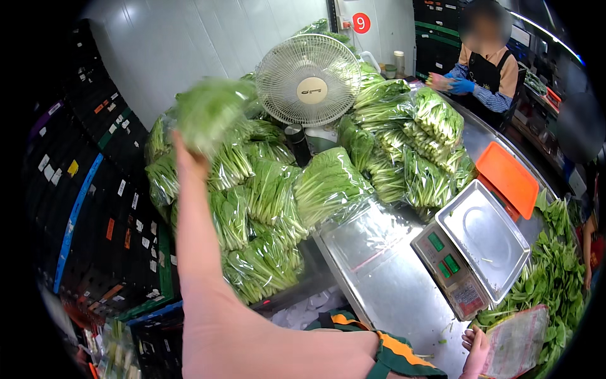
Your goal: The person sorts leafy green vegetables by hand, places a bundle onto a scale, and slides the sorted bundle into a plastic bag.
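My left hand [196,161] reaches out over the heap at the left and grips a bunch of leafy greens [208,111]. Motion blurs both, so I cannot tell whether that bunch is bagged. At the lower right, my right hand [475,340] hovers by a stack of clear plastic bags [516,338], its fingers loosely curled with nothing seen in them. Clear-bagged greens [326,184] are heaped before me. A digital scale [447,267] with a bare metal pan [485,241] stands on the steel table [378,289]. Loose leafy greens [551,265] lie beyond it, along the right side.
A fan [307,80] rises from the heap, beside a dark bottle [297,142]. Stacked black crates [118,222] line the left. An orange-topped scale [506,177] sits past the metal one. Across the table, a person in blue gloves [461,86] holds a package.
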The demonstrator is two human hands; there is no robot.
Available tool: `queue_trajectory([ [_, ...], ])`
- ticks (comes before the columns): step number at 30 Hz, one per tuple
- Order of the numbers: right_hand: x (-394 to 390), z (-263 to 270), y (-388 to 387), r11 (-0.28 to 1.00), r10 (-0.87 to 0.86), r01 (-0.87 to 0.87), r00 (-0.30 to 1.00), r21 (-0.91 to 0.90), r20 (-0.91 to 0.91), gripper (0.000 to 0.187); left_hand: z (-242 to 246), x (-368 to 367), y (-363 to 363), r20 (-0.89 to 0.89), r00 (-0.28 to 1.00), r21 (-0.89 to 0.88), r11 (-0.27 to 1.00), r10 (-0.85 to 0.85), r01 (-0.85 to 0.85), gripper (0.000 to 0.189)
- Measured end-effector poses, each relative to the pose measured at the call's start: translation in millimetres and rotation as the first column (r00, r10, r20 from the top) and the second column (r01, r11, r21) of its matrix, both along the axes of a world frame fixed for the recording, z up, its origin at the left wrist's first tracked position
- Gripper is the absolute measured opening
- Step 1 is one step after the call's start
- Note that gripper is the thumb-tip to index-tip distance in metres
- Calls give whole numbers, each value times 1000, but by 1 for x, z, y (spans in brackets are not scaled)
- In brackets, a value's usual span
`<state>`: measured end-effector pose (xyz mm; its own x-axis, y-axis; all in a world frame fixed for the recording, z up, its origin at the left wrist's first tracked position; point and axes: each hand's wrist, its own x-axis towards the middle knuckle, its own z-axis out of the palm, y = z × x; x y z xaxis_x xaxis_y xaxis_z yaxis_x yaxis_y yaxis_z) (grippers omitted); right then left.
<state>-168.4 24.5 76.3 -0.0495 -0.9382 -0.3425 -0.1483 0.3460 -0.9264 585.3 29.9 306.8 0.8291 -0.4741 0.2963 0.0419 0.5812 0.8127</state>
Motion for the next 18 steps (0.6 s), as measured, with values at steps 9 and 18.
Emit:
queue_trajectory([
  [9, -28, -11, -24, 632, -725, 614, 684, -473, -82, 22, -108, -57, -110, -243, 891, 65, 910, -383, 409, 47],
  [18, -86, -26, -108, 777, -512, 534, 230, -332, -828, 72, -221, -446, -97, 230, -168, 831, 104, -958, 547, 28],
])
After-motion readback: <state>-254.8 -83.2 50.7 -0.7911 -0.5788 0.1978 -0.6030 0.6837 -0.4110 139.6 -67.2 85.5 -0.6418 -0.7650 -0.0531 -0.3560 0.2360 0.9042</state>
